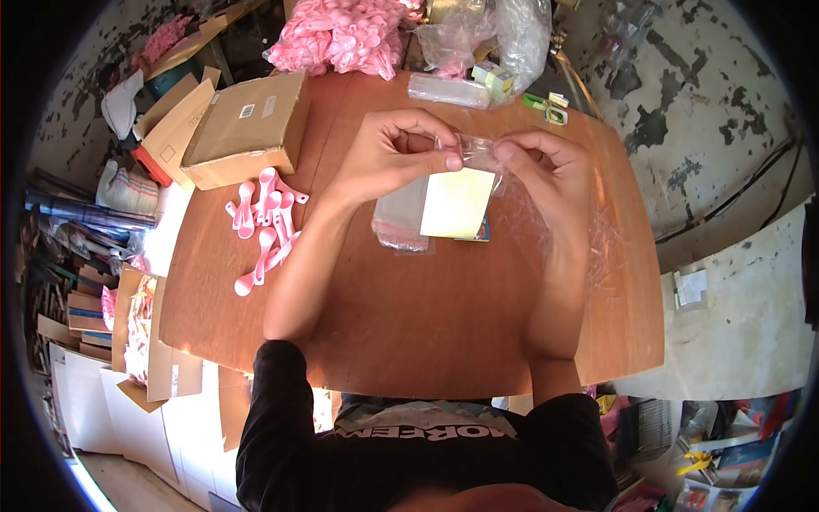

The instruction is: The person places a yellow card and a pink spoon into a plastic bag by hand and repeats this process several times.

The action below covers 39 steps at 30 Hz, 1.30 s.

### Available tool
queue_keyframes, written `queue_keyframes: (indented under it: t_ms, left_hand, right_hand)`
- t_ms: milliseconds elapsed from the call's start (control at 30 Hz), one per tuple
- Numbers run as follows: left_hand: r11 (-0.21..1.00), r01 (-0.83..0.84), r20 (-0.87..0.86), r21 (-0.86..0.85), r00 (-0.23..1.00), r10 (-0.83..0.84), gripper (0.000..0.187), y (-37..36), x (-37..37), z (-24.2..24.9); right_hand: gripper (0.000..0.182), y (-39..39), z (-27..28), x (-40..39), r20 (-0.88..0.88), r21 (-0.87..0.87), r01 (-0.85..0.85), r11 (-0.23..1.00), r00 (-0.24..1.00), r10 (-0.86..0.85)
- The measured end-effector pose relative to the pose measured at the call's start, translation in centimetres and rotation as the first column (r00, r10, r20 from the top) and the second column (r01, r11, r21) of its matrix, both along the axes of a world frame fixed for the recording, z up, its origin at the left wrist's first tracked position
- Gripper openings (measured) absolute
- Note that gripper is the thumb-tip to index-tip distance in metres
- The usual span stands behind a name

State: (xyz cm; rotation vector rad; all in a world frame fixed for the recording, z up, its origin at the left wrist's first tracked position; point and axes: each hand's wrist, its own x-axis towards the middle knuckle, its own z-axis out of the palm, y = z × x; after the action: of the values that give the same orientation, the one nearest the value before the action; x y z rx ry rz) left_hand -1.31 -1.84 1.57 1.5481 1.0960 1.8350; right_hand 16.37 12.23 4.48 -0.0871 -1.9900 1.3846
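A small clear plastic bag (478, 150) is stretched between my two hands above the middle of the table. My left hand (394, 152) pinches one side of it between thumb and fingers. On the other side, my right hand (550, 175) pinches it in the same way. Just below the bag lies a pale yellow paper pad (456, 205), with a dark, coloured edge showing beneath it. A stack of clear plastic bags (401, 220) with reddish edges lies to its left. Several pink plastic spoons (266, 218) lie loose left of my left forearm.
A closed cardboard box (247, 124) stands at the table's back left. Behind it is a big heap of pink spoons (341, 36). A clear plastic-wrapped pack (450, 90) and green-handled scissors (546, 109) lie at the back. Plastic scraps (604, 247) are on the right.
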Motion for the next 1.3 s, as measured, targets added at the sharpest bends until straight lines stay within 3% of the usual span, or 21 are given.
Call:
queue_keyframes:
  t_ms: [233,467,533,600,633,700,733,767,833,867,900,933,967,1000,1067,1133,1167,1200,1233,1267,1300]
  left_hand:
    - [0.998,-0.035,0.011,-0.050,0.999,0.036,0.014,-0.7,-0.7,0.5]
    - [0.999,-0.030,0.044,-0.014,0.999,0.030,0.051,-3.6,0.9,0.5]
    - [0.971,-0.217,-0.002,-0.105,0.976,0.218,0.053,-7.3,2.0,1.7]
    - [0.842,-0.468,-0.157,-0.268,0.883,0.442,0.054,-14.4,2.9,2.5]
    - [0.868,-0.494,-0.220,0.047,0.843,0.491,0.057,-17.1,3.3,1.9]
    - [0.585,-0.739,-0.248,0.333,0.530,0.811,0.062,-24.3,4.6,0.7]
    - [0.408,-0.841,-0.109,0.355,0.396,0.912,0.057,-28.9,5.1,-0.9]
    - [0.191,-0.911,-0.092,0.365,0.169,0.981,0.052,-31.9,6.2,-1.4]
    - [-0.326,-0.930,0.028,0.170,-0.326,0.945,0.049,-34.7,8.2,-4.8]
    - [-0.463,-0.881,-0.111,0.097,-0.472,0.875,0.042,-37.8,8.6,-8.4]
    - [-0.518,-0.855,-0.104,0.012,-0.516,0.850,0.033,-40.7,9.2,-13.4]
    - [-0.489,-0.871,-0.219,-0.050,-0.468,0.856,0.033,-47.9,9.0,-22.1]
    - [-0.316,-0.946,-0.237,-0.076,-0.290,0.927,0.036,-51.5,10.2,-28.9]
    - [-0.477,-0.835,-0.279,-0.273,-0.406,0.870,0.038,-50.6,11.6,-33.0]
    - [-0.610,-0.661,-0.481,-0.436,-0.402,0.779,0.061,-47.9,14.0,-35.0]
    - [-0.800,-0.515,-0.745,-0.308,-0.393,0.539,0.088,-46.6,13.7,-36.0]
    - [-0.778,-0.524,-0.672,-0.347,-0.440,0.596,0.102,-47.4,12.7,-36.3]
    - [-0.818,-0.483,-0.630,-0.311,-0.540,0.558,0.097,-44.7,12.0,-33.0]
    - [-0.796,-0.568,-0.469,-0.208,-0.657,0.591,0.091,-45.2,10.6,-32.8]
    - [-0.810,-0.571,-0.339,-0.131,-0.742,0.578,0.076,-41.3,10.3,-27.2]
    - [-0.813,-0.574,-0.272,0.099,-0.801,0.533,0.068,-40.4,9.5,-24.9]
  right_hand:
    - [0.027,-0.7,-0.2,-0.2,-0.010,-0.071,-0.156,0.985,0.988,0.156]
    - [0.038,-1.8,-0.3,-0.2,-0.090,-0.022,-0.258,0.966,0.963,0.255]
    - [0.044,-2.0,0.0,0.4,-0.065,-0.016,-0.299,0.954,0.953,0.297]
    - [0.048,-1.8,0.5,1.4,-0.033,0.013,-0.271,0.963,0.962,0.271]
    - [0.045,-1.9,1.2,2.0,-0.016,0.045,-0.255,0.966,0.967,0.256]
    - [0.046,-1.5,1.7,2.9,0.012,0.101,-0.206,0.973,0.978,0.206]
    - [0.046,-1.0,1.5,3.0,0.023,0.072,-0.229,0.971,0.973,0.228]
    - [0.041,-0.5,1.3,3.0,0.003,0.136,-0.143,0.980,0.990,0.144]
    - [0.037,0.5,0.7,2.7,-0.027,0.192,-0.066,0.979,0.997,0.073]
    - [0.033,0.8,0.5,2.7,-0.033,0.245,-0.053,0.968,0.997,0.063]
    - [0.031,0.9,0.3,2.7,-0.038,0.299,-0.040,0.953,0.998,0.054]
    - [0.031,0.9,0.3,2.6,-0.039,0.295,-0.052,0.954,0.997,0.067]
    - [0.028,0.7,0.3,2.4,-0.035,0.383,-0.005,0.924,0.999,0.020]
    - [0.026,0.4,0.3,2.1,-0.028,0.467,0.025,0.884,1.000,-0.014]
    - [0.026,0.4,0.3,1.7,0.030,0.487,-0.072,0.870,0.997,0.066]
    - [0.026,-0.3,0.3,1.3,0.196,0.249,-0.085,0.965,0.980,0.035]
    - [0.030,0.0,0.1,1.1,0.174,0.372,-0.130,0.919,0.982,0.068]
    - [0.030,-0.5,0.1,0.8,0.165,0.381,-0.109,0.918,0.985,0.048]
    - [0.030,-1.6,0.2,0.5,0.220,0.306,-0.140,0.942,0.973,0.073]
    - [0.032,-2.2,0.0,0.1,0.273,0.226,-0.163,0.961,0.957,0.098]
    - [0.029,-2.1,-0.9,-0.7,0.259,0.223,-0.224,0.949,0.952,0.164]
